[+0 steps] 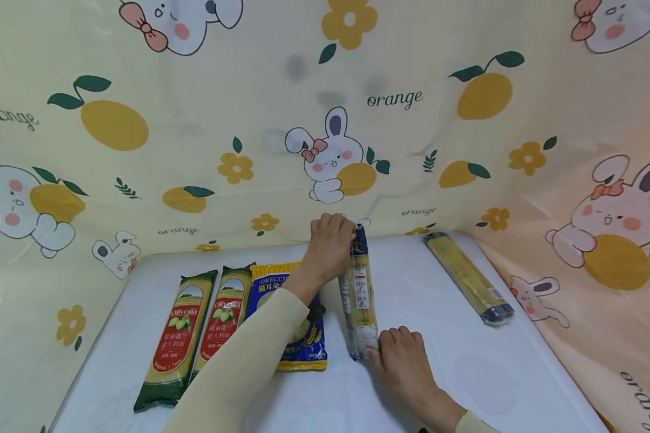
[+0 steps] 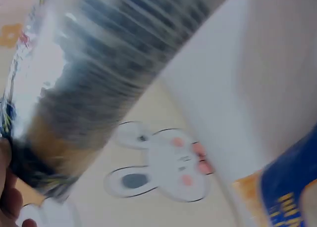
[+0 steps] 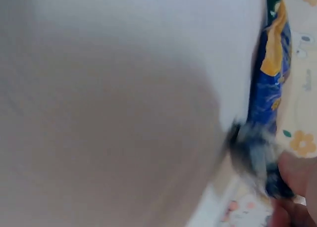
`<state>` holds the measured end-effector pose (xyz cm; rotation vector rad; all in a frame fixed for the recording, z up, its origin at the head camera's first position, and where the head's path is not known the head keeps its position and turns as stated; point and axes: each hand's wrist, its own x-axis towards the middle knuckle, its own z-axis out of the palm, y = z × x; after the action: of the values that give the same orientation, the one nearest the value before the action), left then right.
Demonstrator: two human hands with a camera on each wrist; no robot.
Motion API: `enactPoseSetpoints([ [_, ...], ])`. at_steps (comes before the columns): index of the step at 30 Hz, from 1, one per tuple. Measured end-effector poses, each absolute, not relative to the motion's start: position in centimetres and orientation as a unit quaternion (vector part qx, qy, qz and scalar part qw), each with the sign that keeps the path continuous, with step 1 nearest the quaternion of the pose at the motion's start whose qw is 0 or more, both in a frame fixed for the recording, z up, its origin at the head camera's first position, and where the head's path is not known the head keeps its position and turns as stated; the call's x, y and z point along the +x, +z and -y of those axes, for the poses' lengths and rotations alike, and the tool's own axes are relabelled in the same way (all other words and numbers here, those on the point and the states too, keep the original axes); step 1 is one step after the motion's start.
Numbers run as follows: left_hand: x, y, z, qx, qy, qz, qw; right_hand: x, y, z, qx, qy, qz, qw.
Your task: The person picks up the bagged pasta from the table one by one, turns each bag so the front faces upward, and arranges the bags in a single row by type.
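Note:
A long clear pack of spaghetti (image 1: pixel 360 294) with dark ends and a white label stands between both hands in the head view. My left hand (image 1: pixel 330 249) grips its far end, and the left wrist view shows that hand's fingers (image 2: pixel 11 202) curled at the dark end of the pack (image 2: pixel 104 73). With thumb and fingers my right hand (image 1: pixel 406 364) pinches the near end; in the right wrist view the crumpled wrapper end (image 3: pixel 255 155) sits in its grasp. Just left of the pack lies a blue and yellow pasta bag (image 1: pixel 309 343), partly hidden by the left forearm.
Two green and red spaghetti packs (image 1: pixel 176 337) (image 1: pixel 227 300) lie side by side at the table's left. Another clear spaghetti pack (image 1: pixel 466 276) lies slanted near the right edge. A printed curtain (image 1: pixel 271 90) rises behind the white table (image 1: pixel 439 288).

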<state>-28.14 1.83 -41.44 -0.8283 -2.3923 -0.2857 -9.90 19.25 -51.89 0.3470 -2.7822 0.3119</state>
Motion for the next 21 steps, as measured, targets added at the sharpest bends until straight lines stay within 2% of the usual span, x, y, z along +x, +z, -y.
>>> enactPoseSetpoints([
  [2,-27.9,-40.6,-1.5,-0.303,-0.109,0.894,0.312,-10.2,-51.8,-19.1,0.138,0.073,0.965,0.212],
  [4,-27.7,-40.0,-1.1,-0.292,-0.112,0.899,0.308,-10.4,-51.7,-18.9,0.145,0.048,0.958,0.241],
  [9,-27.1,-39.3,-0.5,-0.266,-0.101,0.917,0.278,-10.5,-51.6,-18.5,0.142,0.035,0.960,0.241],
  [15,-26.4,-38.6,-0.9,-0.229,-0.073,0.931,0.276,-10.9,-51.9,-17.9,0.148,0.035,0.953,0.261],
  [21,-26.0,-37.7,-1.7,-0.171,-0.063,0.959,0.218,-11.2,-52.0,-17.1,0.155,0.027,0.949,0.273],
])
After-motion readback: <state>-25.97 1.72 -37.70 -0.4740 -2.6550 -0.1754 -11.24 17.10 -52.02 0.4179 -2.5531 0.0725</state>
